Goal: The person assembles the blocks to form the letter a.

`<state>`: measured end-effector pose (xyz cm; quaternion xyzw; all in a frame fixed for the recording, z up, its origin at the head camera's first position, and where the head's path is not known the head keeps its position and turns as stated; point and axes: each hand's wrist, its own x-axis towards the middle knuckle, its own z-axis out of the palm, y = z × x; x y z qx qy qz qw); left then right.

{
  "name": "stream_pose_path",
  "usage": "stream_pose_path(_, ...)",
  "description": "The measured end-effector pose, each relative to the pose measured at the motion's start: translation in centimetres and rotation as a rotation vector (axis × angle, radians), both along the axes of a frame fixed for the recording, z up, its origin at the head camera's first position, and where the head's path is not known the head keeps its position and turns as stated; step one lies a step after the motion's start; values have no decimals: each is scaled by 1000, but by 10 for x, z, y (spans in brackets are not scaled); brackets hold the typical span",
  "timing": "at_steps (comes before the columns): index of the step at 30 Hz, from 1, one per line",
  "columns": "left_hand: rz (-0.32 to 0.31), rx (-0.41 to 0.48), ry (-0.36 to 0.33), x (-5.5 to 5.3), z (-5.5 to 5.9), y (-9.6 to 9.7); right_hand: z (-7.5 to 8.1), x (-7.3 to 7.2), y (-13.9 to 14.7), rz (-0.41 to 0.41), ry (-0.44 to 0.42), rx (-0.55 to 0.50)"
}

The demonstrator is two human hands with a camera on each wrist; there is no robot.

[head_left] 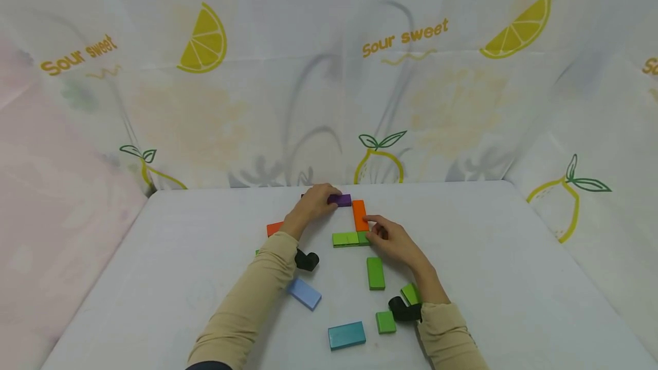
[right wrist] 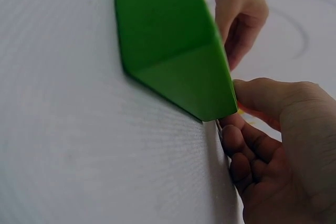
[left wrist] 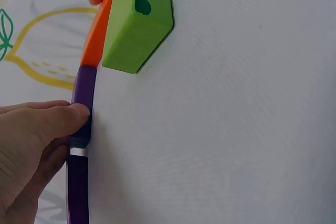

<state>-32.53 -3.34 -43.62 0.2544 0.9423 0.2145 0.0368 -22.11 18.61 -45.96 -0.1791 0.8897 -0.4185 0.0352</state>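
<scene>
My left hand [head_left: 315,203] pinches a purple block [head_left: 341,200] between thumb and fingers at the far side of the table. In the left wrist view, a second purple block [left wrist: 77,190] lies in line with it across a narrow gap. An orange block [head_left: 360,214] meets the other end of the held purple block. My right hand [head_left: 393,240] has its index fingertip against the orange block's right side, with the thumb near a small green block [head_left: 364,238]. That block adjoins a light green block [head_left: 345,239], just below the orange one.
Nearer me lie a green block [head_left: 376,273], a small green block [head_left: 385,322], a teal block [head_left: 346,336] and a light blue block [head_left: 305,293]. My left arm partly covers a red-orange block [head_left: 275,228]. Another green block [head_left: 410,293] sits beside my right wrist.
</scene>
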Motion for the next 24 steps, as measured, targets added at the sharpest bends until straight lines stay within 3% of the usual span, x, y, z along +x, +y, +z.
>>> stream_pose_path(24, -52, 23, 27, 2, -3, -1, 1, 0, -1, -21, -14, 21)
